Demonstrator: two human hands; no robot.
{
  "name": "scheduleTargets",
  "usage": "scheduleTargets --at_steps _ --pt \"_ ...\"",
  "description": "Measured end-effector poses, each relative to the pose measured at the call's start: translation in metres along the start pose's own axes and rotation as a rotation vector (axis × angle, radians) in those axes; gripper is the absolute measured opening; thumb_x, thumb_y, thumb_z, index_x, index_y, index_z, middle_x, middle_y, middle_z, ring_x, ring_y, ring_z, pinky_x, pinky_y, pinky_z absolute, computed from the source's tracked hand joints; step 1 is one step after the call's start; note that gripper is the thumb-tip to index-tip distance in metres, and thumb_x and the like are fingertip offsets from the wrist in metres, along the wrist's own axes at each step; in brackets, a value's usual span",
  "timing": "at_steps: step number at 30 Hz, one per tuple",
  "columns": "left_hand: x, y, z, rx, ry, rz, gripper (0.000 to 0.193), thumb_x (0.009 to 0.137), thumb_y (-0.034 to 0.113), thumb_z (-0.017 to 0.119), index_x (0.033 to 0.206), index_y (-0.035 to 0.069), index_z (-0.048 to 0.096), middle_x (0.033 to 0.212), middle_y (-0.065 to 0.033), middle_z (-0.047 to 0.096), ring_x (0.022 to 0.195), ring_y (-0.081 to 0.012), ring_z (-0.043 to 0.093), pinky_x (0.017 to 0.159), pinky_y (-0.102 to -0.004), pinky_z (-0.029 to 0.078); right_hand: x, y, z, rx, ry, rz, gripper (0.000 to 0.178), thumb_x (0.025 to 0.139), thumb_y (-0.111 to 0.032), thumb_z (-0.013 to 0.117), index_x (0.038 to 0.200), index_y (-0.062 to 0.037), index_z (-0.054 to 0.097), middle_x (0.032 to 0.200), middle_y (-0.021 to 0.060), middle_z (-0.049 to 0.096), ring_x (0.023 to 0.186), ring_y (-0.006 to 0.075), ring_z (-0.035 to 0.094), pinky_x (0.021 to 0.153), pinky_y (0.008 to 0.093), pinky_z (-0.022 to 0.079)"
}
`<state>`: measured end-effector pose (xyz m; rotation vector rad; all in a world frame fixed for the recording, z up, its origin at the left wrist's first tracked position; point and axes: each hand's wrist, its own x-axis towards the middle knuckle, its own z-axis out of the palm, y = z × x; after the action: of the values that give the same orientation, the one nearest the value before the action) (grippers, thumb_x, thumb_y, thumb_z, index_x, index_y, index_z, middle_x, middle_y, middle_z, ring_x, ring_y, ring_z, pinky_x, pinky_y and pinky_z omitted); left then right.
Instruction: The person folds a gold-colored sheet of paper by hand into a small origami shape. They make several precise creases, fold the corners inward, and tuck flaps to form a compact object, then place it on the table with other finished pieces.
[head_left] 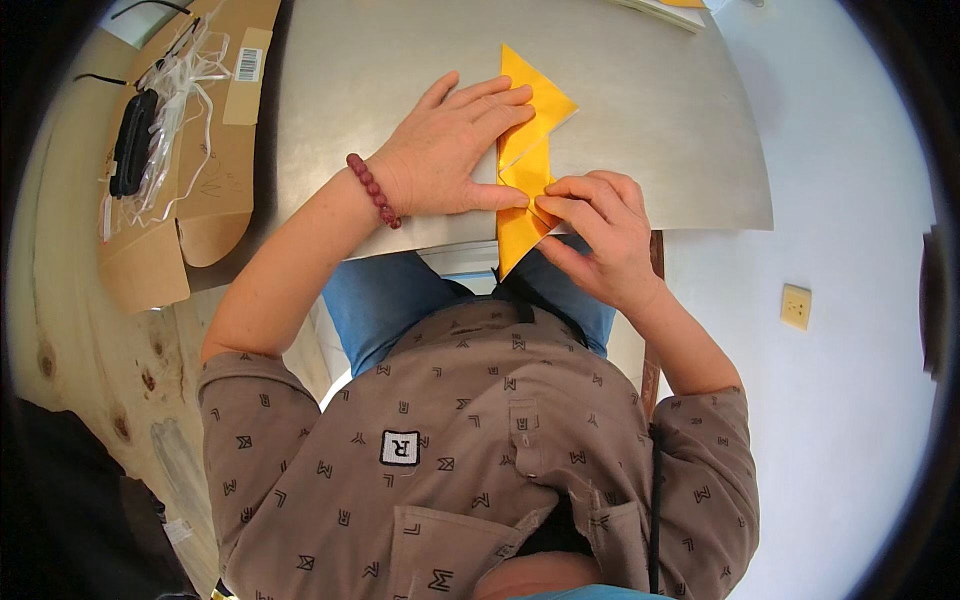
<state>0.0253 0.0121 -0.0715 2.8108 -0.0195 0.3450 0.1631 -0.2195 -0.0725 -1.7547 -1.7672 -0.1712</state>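
A sheet of shiny yellow paper (538, 155), folded into a long strip with pointed ends, lies on the grey metallic tabletop (380, 60). Its near tip sticks out past the table's front edge. My left hand (450, 145), a dark red bead bracelet at the wrist, rests flat on the paper with fingers spread; its thumb presses near a lower crease. At the paper's lower right edge, my right hand (600, 230) pinches a folded part between thumb and fingers, close to my left thumb. A pale edge shows along one fold.
Left of the table stands a cardboard box (225, 175) bearing a black case (133, 145), glasses and tangled white plastic strips (185, 100). A flat stack of paper (665, 12) lies at the far edge. The right wall has an outlet (796, 306).
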Motion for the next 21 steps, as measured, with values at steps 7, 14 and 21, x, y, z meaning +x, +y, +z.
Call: scheduleTargets --at_steps 7,14,21 --pt "-0.001 0.0 0.002 0.03 -0.006 0.012 0.088 0.088 0.058 0.074 0.157 0.01 0.046 0.164 -0.0116 0.045 0.156 -0.0302 0.035 0.128 -0.0579 0.019 0.006 0.002 0.002 0.076 0.033 0.091 0.019 0.08 -0.015 0.085 0.096 -0.0131 0.075 0.1 0.0015 0.067 0.093 0.0248 0.058 0.083 0.0364 0.046" --pt "-0.003 0.0 0.001 0.043 -0.041 0.017 0.075 0.097 0.046 0.065 0.159 0.011 0.043 0.167 -0.0114 0.042 0.159 -0.0293 0.031 0.129 -0.058 0.016 0.017 -0.001 0.002 0.155 -0.003 0.235 0.012 0.087 -0.015 0.078 0.086 -0.0092 0.067 0.088 0.0039 0.065 0.081 0.0264 0.054 0.077 0.0383 0.044" --pt "-0.004 -0.007 -0.006 -0.111 -0.065 0.006 0.061 0.106 0.043 0.047 0.157 0.009 0.048 0.169 -0.0112 0.04 0.16 -0.029 0.029 0.13 -0.0574 0.013 0.024 -0.001 0.003 0.149 -0.008 0.265 0.016 0.087 -0.013 0.075 0.081 -0.0071 0.061 0.078 0.0066 0.059 0.075 0.0296 0.052 0.072 0.0411 0.043"
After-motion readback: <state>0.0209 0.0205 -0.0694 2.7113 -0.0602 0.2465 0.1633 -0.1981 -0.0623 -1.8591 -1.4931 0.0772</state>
